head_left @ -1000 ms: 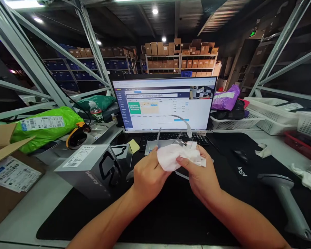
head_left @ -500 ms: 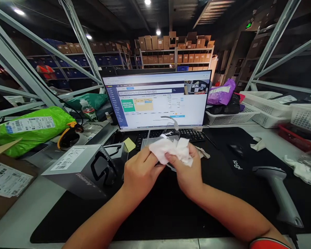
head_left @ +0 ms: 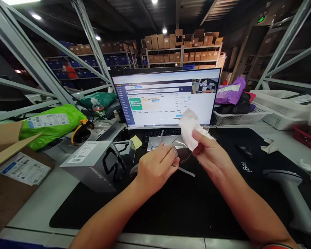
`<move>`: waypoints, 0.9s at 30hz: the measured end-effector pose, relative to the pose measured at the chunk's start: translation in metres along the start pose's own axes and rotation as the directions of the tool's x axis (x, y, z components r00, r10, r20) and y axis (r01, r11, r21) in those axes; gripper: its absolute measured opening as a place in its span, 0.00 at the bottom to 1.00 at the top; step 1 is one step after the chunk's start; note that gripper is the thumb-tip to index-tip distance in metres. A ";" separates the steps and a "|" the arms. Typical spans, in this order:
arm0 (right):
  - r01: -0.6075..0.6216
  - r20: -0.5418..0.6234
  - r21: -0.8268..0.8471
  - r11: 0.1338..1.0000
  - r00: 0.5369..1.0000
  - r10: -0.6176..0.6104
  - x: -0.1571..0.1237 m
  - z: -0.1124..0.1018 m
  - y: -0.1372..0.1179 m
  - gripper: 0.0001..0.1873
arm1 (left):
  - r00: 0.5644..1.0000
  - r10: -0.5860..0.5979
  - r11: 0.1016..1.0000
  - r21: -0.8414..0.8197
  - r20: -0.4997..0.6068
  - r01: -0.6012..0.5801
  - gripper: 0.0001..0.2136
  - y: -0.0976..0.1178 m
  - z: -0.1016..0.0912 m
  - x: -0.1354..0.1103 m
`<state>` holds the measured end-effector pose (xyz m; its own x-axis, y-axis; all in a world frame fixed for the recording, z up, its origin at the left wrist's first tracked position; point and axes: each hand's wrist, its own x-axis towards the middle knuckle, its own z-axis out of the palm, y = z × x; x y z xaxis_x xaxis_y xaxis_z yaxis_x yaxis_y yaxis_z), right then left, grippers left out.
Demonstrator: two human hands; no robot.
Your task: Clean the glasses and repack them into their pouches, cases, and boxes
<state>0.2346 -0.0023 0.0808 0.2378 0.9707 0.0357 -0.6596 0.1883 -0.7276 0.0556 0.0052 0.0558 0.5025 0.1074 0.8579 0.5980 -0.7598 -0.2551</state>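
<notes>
My left hand is closed around a pair of glasses above the black mat. Its fingers hide most of the frame; a thin dark rim and pale grey strips stick out around them. To the right, my right hand pinches a crumpled white tissue between thumb and fingers, raised before the monitor's lower right and apart from the glasses. Behind my left hand lies an open, pale shallow box. A grey printed carton stands left of that hand, with a smaller grey box behind it.
A monitor and keyboard stand ahead. On the right are a mouse, a barcode scanner and white baskets. A green parcel and a cardboard box crowd the left side.
My hands, earlier together at the white tissue, have come apart. My right hand has drawn the tissue up and right; my left hand is lower, around the glasses. The view has shifted left.
</notes>
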 end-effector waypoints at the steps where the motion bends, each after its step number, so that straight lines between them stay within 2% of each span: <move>1: 0.044 -0.001 -0.017 0.999 0.999 -0.044 -0.003 0.001 0.005 0.19 | 1.000 -0.025 1.000 0.000 0.017 0.025 0.04 0.000 0.000 -0.001; 5: 0.240 0.022 -0.165 0.957 0.971 -0.240 -0.026 0.004 0.037 0.18 | 0.989 -0.135 0.991 0.009 0.051 0.135 0.04 -0.002 -0.001 -0.005; 9: 0.335 0.074 -0.408 0.849 0.939 -0.336 -0.040 0.003 0.056 0.17 | 0.988 -0.148 0.989 0.013 -0.052 0.149 0.09 -0.005 0.000 -0.008; 11: 0.296 0.089 -0.384 0.874 0.955 -0.284 -0.036 0.002 0.050 0.16 | 0.987 -0.154 0.988 -0.031 -0.047 0.152 0.08 -0.006 0.001 -0.007; 14: 0.131 0.069 -0.157 0.979 0.990 -0.121 -0.021 0.001 0.026 0.18 | 0.993 -0.119 0.986 -0.122 -0.004 0.118 0.06 -0.007 0.001 -0.004; 16: 0.066 0.041 -0.068 0.995 0.997 -0.063 -0.011 -0.001 0.011 0.20 | 0.998 -0.056 0.984 -0.167 0.001 0.055 0.06 -0.007 0.001 -0.001; 19: 0.075 0.143 -0.222 0.972 0.989 -0.044 0.001 -0.008 -0.008 0.19 | 1.000 -0.021 0.984 -0.177 0.011 0.022 0.06 -0.010 0.000 0.000; 22: 0.118 0.269 -0.427 0.897 0.963 0.002 0.008 -0.021 -0.032 0.16 | 0.992 -0.103 0.974 -0.192 0.078 0.116 0.06 -0.022 -0.006 0.001; 24: 0.169 0.286 -0.538 0.826 0.958 -0.010 0.010 -0.033 -0.053 0.16 | 0.972 -0.171 0.945 -0.251 0.162 0.209 0.06 -0.033 -0.012 0.003; 25: 0.227 0.294 -0.610 0.759 0.955 -0.050 0.010 -0.040 -0.065 0.16 | 0.962 -0.180 0.928 -0.289 0.204 0.235 0.07 -0.038 -0.015 0.004; 27: 0.383 0.335 -0.751 0.537 0.923 -0.190 0.009 -0.052 -0.085 0.16 | 0.956 -0.139 0.905 -0.359 0.258 0.229 0.08 -0.046 -0.021 0.006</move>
<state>0.3295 -0.0169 0.1075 0.1058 0.9103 0.4002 0.2723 0.3605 -0.8921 0.0182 0.0276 0.0822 0.5582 0.3740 0.7407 0.4321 -0.8931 0.1252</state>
